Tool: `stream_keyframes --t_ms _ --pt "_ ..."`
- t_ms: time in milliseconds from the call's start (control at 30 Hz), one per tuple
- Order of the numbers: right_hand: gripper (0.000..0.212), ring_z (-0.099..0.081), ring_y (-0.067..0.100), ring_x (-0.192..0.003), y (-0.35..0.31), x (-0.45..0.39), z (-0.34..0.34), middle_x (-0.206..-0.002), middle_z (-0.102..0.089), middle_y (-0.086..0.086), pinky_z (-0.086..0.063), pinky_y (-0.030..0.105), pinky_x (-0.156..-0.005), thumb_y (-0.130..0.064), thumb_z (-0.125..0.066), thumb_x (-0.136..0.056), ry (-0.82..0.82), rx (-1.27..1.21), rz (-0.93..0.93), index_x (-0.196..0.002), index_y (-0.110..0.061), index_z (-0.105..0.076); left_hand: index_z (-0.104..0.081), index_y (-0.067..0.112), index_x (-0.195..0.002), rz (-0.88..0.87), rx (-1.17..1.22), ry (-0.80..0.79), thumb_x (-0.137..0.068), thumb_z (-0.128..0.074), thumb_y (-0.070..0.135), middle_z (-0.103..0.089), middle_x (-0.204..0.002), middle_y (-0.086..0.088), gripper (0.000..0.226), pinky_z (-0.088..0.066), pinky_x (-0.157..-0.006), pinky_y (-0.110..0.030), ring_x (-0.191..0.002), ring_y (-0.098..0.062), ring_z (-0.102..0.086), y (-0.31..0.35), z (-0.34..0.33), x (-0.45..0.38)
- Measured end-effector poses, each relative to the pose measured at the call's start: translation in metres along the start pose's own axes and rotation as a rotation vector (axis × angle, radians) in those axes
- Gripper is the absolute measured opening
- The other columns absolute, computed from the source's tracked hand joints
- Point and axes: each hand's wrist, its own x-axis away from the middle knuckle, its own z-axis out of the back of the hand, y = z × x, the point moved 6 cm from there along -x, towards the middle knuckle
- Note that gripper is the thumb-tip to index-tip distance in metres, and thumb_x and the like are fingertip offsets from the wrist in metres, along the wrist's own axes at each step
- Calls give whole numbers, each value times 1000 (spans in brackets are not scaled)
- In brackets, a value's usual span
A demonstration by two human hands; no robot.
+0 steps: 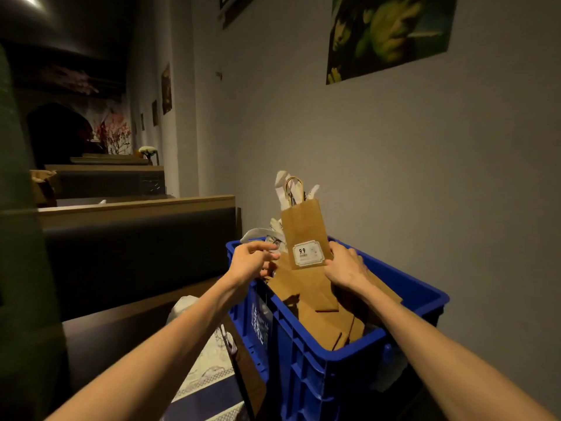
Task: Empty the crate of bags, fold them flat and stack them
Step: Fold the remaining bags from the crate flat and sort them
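- Bags fill a blue crate [306, 357] that stands against a grey wall [394, 165], seen from above over two bare forearms.
- Right hand [346, 268]: its grip closes on the lower right edge of an upright brown bag [303, 229], fingers curled behind the paper.
- Left hand [252, 262]: its grip is pinched, fingertips drawn together at the crate's far left rim, beside the upright bag. What it pinches cannot be told; a pale handle strip [258, 233] lies just above it.
- The upright bag rises above the crate's far end, slightly tilted. It has a twisted paper handle on top and a white label [307, 253] reading "9.9" near its base.
- White and patterned bag tops [283, 186] stick up behind it.
- Inside the crate, flat brown bags [318, 317] lie overlapping, under and in front of the hands.
- Outside the crate, to its left, a patterned bag [209, 369] and a brown one lean against its side.
- Further left runs a row of dark padded booth seats [136, 241] with wooden tops.
- A green poster [391, 31] hangs on the wall above.
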Motion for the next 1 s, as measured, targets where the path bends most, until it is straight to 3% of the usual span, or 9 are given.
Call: stream_keyframes --t_ms 100,200,267,400,533,700,800,867,1000 --pt "31 -63 26 -95 -8 9 40 -113 -67 7 -50 35 -72 -18 -53 -97 182 16 35 -128 -21 -52 -69 0 -103 29 -16 18 -90 -59 -9 -67 -77 -11 19 -45 -50 -23 -49 -9 -59 9 17 11" --pt "35 -61 24 -91 -18 12 78 -120 -67 9 -46 32 -72 -14 -52 -99 318 -107 43 -134 -16 -51 -70 2 -103 29 -54 38 -89 -61 -8 -69 -89 -16 19 -46 -56 -26 -60 -15 -62 22 32 24" --pt "40 -61 25 -103 -30 16 101 -129 -63 8 -47 31 -78 -11 -51 -99 381 -253 40 -139 -12 -49 -69 2 -106 18 -54 38 -90 -62 -6 -69 -95 -17 19 -48 -61 -28 -68 -18 -62 35 37 32" --pt "25 -65 23 -101 -54 27 123 -120 -69 3 -55 37 -88 -15 -56 -98 418 -548 100 -122 -22 -57 -62 6 -121 -27 45 34 -95 -64 18 -63 -103 -13 29 -48 -72 -31 -87 -20 -59 68 39 50" --pt "33 -70 23 -87 -90 41 121 -103 -74 5 -58 35 -82 -20 -59 -98 259 -785 179 -130 -26 -55 -54 13 -130 -49 114 -46 -87 -67 51 -62 -118 -10 59 -52 -91 -44 -106 -25 -61 99 42 74" --pt "30 -54 20 -66 -132 67 97 -84 -67 17 -43 26 -52 -15 -56 -101 -132 -1006 187 -131 -18 -54 -51 16 -131 -98 330 -28 -96 -61 15 -65 -121 -11 36 -57 -74 -37 -102 -26 -65 128 74 111" --pt "34 -64 8 -64 -145 84 79 -82 -70 1 -52 24 -56 -7 -56 -100 -415 -1051 201 -133 -13 -52 -55 10 -127 -61 282 -28 -93 -63 8 -67 -121 -14 35 -57 -73 -36 -101 -26 -67 124 105 133" --pt "37 -70 13 -76 -154 94 66 -96 -73 6 -57 31 -66 -5 -57 -99 -513 -1053 202 -135 -12 -52 -56 12 -126 -49 221 -5 -95 -62 15 -67 -121 -14 31 -55 -78 -37 -103 -26 -66 118 123 146" --pt "35 -69 16 -81 -179 115 34 -107 -73 8 -56 30 -67 -2 -54 -99 -678 -1043 189 -132 -13 -56 -58 15 -122 -54 183 67 -101 -53 29 -72 -109 -9 26 -56 -80 -40 -98 -26 -69 108 152 170"
